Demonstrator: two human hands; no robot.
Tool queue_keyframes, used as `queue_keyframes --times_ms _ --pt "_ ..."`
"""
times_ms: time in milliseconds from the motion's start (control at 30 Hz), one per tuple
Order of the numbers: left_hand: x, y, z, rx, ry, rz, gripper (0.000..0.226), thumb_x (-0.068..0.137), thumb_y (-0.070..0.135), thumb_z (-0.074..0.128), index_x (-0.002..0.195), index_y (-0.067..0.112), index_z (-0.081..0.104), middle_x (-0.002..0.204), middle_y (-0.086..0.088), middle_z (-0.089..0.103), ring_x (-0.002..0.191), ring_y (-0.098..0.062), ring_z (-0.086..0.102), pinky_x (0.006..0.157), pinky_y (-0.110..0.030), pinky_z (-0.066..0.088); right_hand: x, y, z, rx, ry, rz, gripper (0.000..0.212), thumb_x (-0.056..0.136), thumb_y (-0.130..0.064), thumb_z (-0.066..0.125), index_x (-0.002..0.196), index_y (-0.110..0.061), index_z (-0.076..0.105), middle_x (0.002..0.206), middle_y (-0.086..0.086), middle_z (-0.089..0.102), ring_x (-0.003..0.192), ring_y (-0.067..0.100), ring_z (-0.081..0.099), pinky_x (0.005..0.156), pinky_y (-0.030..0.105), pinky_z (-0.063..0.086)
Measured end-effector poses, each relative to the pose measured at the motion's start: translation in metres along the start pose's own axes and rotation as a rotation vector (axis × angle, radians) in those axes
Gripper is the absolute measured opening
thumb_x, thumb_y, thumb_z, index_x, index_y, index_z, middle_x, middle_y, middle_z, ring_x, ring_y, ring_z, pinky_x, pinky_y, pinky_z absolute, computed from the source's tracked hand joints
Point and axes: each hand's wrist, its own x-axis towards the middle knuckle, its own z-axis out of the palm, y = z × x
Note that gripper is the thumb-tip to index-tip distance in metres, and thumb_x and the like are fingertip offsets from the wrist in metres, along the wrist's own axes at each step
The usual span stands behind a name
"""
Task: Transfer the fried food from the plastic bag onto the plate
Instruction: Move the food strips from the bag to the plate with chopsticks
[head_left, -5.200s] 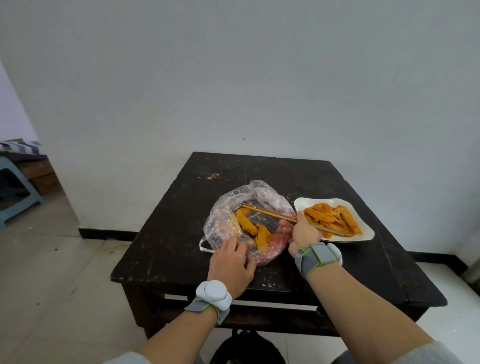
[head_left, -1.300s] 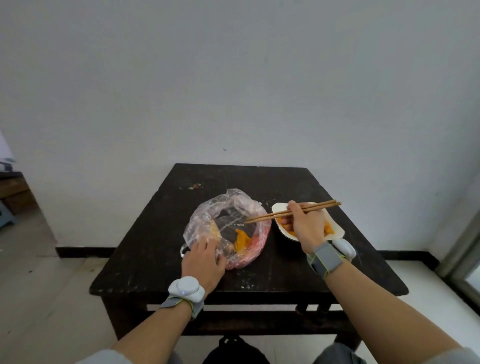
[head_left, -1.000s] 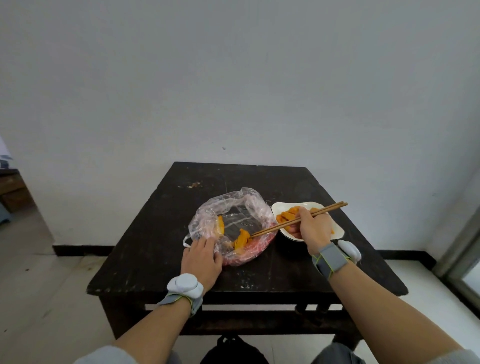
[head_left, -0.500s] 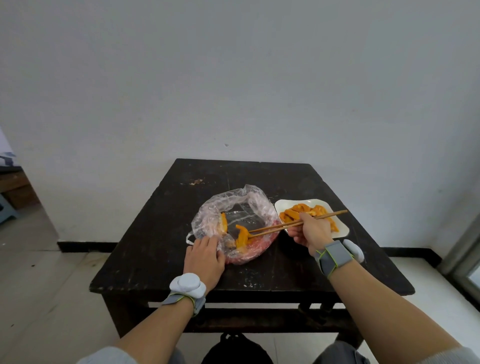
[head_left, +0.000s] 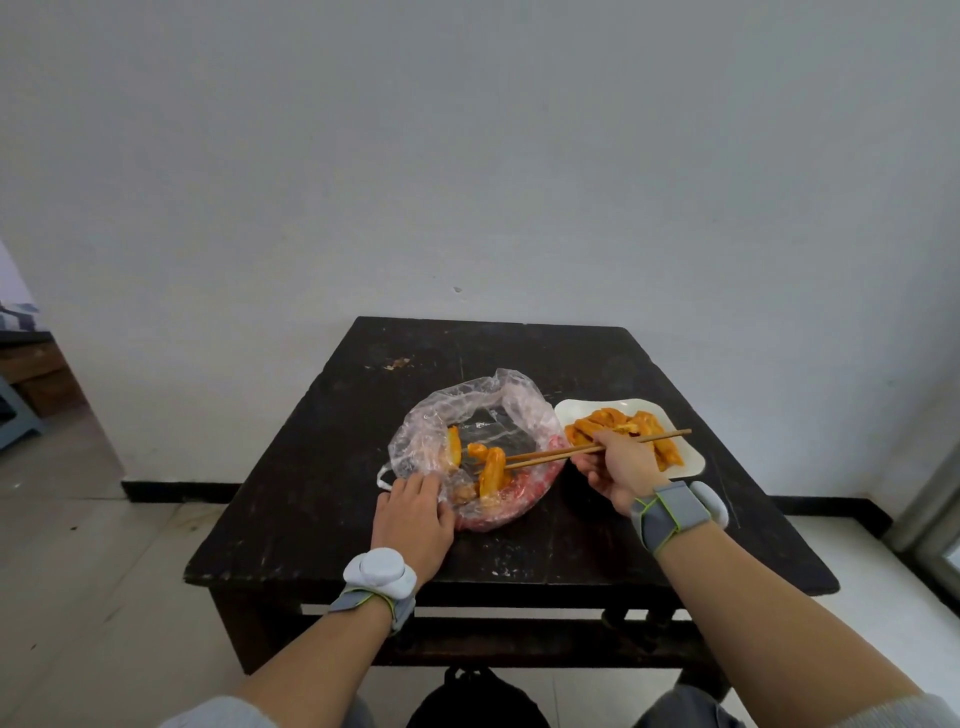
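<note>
A clear plastic bag (head_left: 511, 402) lies open on the dark table (head_left: 332, 478), with a few orange fried pieces inside. My left hand (head_left: 415, 514) holds down the bag's near edge. My right hand (head_left: 615, 470) grips a pair of wooden chopsticks (head_left: 550, 455) whose tips reach into the bag at a fried piece (head_left: 491, 470). Another fried piece (head_left: 454, 444) leans against the bag's left wall. To the right of the bag, a white plate (head_left: 576, 410) carries several fried strips (head_left: 618, 421).
The table stands against a white wall. A few crumbs (head_left: 397, 362) lie near its far left part. A dark bag (head_left: 475, 699) sits on the floor under the near edge. At far left stands a blue stool (head_left: 15, 410).
My right hand swung the chopsticks from over the plate back into the bag. Their tips now touch a fried piece. My left hand stayed on the bag's edge.
</note>
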Motion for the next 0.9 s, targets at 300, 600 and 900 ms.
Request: queue_keyframes --times_ms 300,600,900 --pt "0.0 0.0 0.001 0.01 0.006 0.011 0.02 0.086 0.024 0.056 0.103 0.014 0.061 0.095 -0.004 0.06 0.09 -0.027 0.054 0.077 -0.039 0.041 -0.006 0.005 0.01 0.193 0.047 -0.072 0.024 0.095 -0.012 0.056 0.073 -0.002 0.06 0.044 0.007 0.061 0.032 0.008 0.054 0.032 0.015 0.041" --pt "0.0 -0.001 0.0 0.017 0.01 0.019 0.02 0.087 0.025 0.056 0.104 0.015 0.06 0.098 -0.003 0.059 0.092 -0.026 0.053 0.078 -0.04 0.04 -0.009 -0.005 0.01 0.277 0.135 -0.137 0.022 0.094 -0.006 0.051 0.073 0.0 0.055 0.041 0.005 0.059 0.032 0.009 0.055 0.033 0.015 0.042" --pt "-0.003 0.001 -0.001 0.039 0.136 0.111 0.028 0.077 0.031 0.041 0.086 0.015 0.063 0.081 -0.002 0.055 0.073 -0.023 0.053 0.061 -0.037 0.045 -0.011 -0.017 0.001 0.336 0.15 -0.155 0.025 0.097 -0.009 0.049 0.074 -0.001 0.056 0.039 0.004 0.059 0.031 0.007 0.054 0.032 0.015 0.041"
